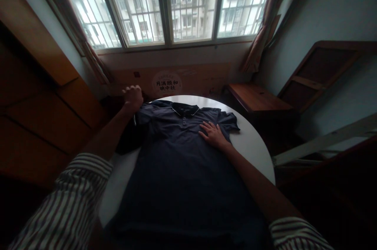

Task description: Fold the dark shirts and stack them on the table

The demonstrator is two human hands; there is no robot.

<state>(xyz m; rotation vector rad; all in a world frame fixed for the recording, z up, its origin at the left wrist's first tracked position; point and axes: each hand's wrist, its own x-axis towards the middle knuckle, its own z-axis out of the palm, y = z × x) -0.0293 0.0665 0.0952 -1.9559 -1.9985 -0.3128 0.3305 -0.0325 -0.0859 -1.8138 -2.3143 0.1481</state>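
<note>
A dark navy polo shirt point(179, 171) lies front side up across a round white table point(262, 155). Its collar, edged with a thin white line, points toward the window, and a short button placket runs down from it. At the shirt's left sleeve side, beyond the table's far left edge, my left hand point(134, 97) is closed with fingers curled, apparently on the sleeve's edge; the fingertips are hidden. My right hand point(214, 135) rests flat on the right chest of the shirt, fingers spread. Black cloth point(131, 140) shows below the left sleeve.
A barred window point(167, 6) with curtains fills the far wall. Below it stands a long printed cardboard panel point(200, 79). To the right are a brown wooden stool or low table point(259, 96) and a wooden frame point(309, 81). Orange-brown cabinets point(38, 120) line the left side.
</note>
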